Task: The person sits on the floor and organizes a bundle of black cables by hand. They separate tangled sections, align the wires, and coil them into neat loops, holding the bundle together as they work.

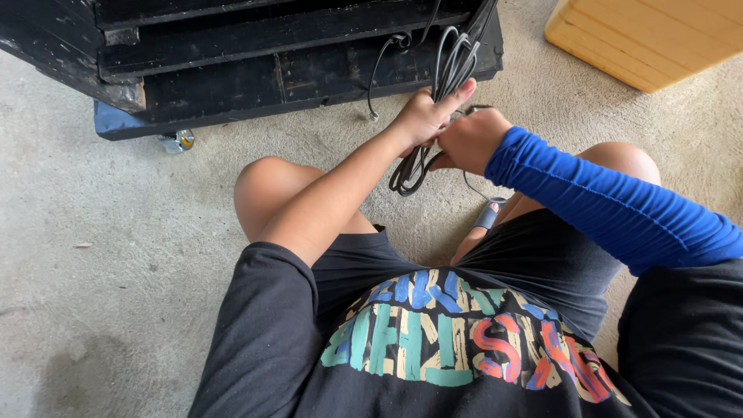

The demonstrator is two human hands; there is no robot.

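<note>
A bundle of black cable [451, 66] hangs in long loops from a black wooden cabinet [255, 70] down toward the floor. My left hand [424, 116] is closed around the middle of the looped bundle. My right hand [468, 139], with a blue sleeve on its forearm, is pressed against the bundle just right of the left hand, its fingers curled on the cable. The lower ends of the loops [408, 176] dangle below both hands. I am squatting, with both knees showing beneath my arms.
The black cabinet stands on a small caster wheel [178, 141] at its lower left corner. A pale wooden box [646, 35] sits at the top right. The floor [116, 255] is rough grey concrete. A sandal [489, 213] shows between my legs.
</note>
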